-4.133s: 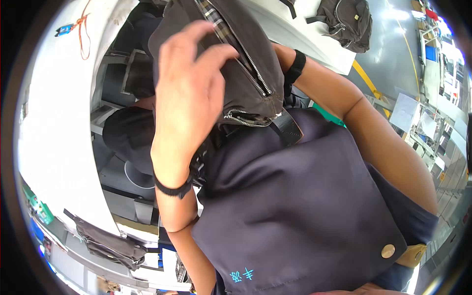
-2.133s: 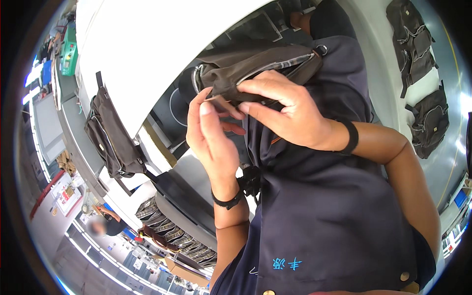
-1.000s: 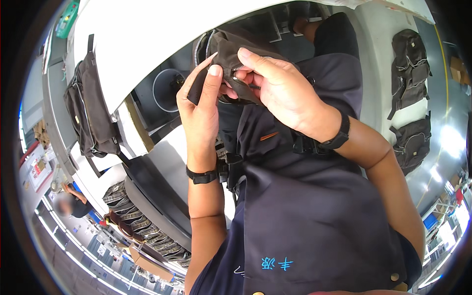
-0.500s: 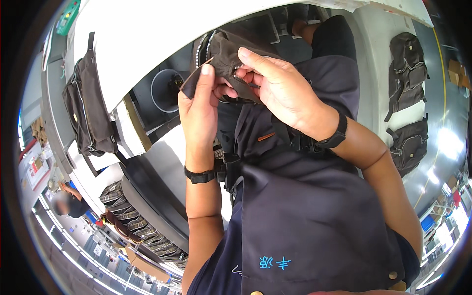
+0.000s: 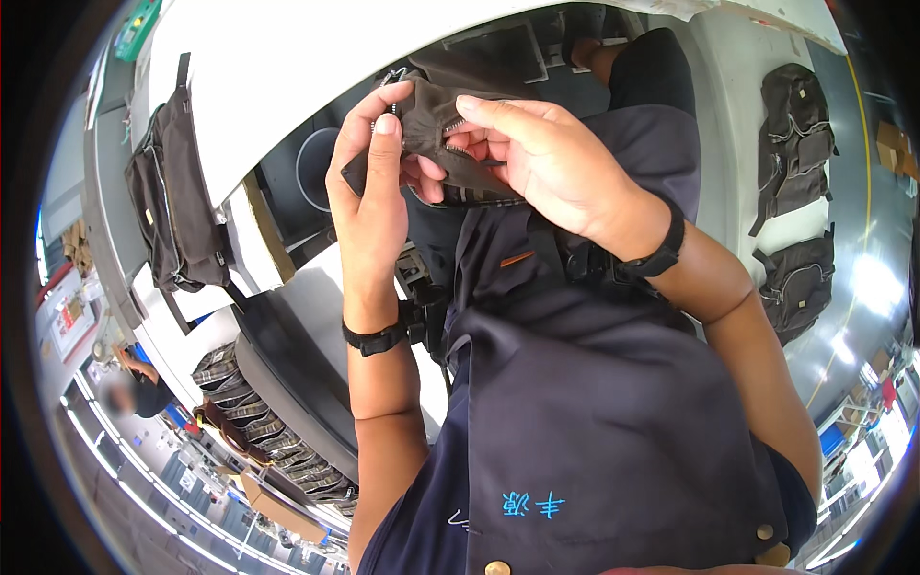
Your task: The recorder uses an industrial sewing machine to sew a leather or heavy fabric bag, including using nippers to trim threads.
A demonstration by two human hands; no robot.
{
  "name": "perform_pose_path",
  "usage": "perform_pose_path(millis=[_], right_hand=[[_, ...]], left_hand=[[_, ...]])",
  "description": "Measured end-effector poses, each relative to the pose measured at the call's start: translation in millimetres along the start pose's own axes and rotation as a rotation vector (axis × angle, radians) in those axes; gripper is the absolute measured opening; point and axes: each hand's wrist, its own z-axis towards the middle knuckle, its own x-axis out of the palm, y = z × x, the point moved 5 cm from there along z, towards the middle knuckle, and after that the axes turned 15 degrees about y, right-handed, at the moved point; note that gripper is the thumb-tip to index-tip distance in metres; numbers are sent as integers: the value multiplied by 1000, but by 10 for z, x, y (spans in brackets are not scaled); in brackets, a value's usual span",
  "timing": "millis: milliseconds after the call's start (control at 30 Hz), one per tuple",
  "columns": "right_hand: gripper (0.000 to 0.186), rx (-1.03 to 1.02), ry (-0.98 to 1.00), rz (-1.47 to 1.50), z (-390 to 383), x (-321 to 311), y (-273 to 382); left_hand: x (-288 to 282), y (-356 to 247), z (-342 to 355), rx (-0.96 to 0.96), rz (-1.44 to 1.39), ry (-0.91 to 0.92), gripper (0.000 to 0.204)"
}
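Observation:
A dark brown fabric bag [image 5: 428,101] with metal-toothed zippers is held up just below the edge of the white tabletop. My left hand [image 5: 372,196] grips its left side, thumb and forefinger at the zipper there. On the other side, my right hand [image 5: 565,171] pinches the cloth beside a short length of zipper teeth [image 5: 458,126], its fingertips tucked into the opening. Both hands are closed on the bag, and part of it is hidden behind them.
The white tabletop [image 5: 287,67] curves above my hands. Another dark brown bag [image 5: 182,192] lies at the left. Two more, a larger bag [image 5: 795,144] and a smaller bag [image 5: 800,283], lie at the right. Several patterned bags [image 5: 273,431] sit in a row lower left. A person [image 5: 144,391] is farther left.
My left hand has shifted slightly left, and its forefinger now reaches over the zipper at the bag's upper left. My right hand stays nearly in place on the cloth.

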Motion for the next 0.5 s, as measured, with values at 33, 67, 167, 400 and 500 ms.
perform_pose_path(millis=[33, 67, 167, 400, 500], right_hand=[[27, 12, 20, -8, 9, -14, 22], [27, 28, 18, -22, 12, -36, 39], [28, 33, 52, -54, -4, -60, 91], [21, -29, 187, -13, -98, -16, 209], [20, -63, 254, 19, -104, 12, 250]], left_hand=[[4, -7, 2, -9, -5, -2, 34], [20, -21, 14, 10, -11, 14, 34], [35, -38, 40, 30, -31, 15, 36], [118, -11, 54, 87, -48, 37, 38], [203, 4, 50, 208, 2, 49, 39]])
